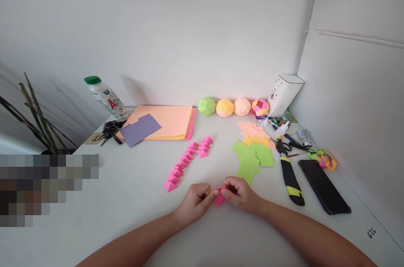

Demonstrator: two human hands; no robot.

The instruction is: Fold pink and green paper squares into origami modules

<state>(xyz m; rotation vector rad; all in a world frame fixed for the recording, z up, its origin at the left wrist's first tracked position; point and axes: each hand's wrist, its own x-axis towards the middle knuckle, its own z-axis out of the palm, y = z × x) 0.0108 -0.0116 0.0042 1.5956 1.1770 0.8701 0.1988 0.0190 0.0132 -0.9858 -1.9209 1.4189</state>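
My left hand [194, 204] and my right hand [241, 194] meet low in the middle of the white table, fingers curled and pinching a small pink paper piece [219, 198] between them. Just beyond my left hand a row of several folded pink paper units [186, 161] runs diagonally away. Green paper squares [251, 158] lie right behind my right hand.
At the back stand paper balls [233, 107], a white box [285, 94], a stack of orange sheets [164, 121] with a purple card, a bottle [105, 96] and keys. Right of my hands lie orange squares, scissors, a utility knife [291, 178] and a black phone [324, 186].
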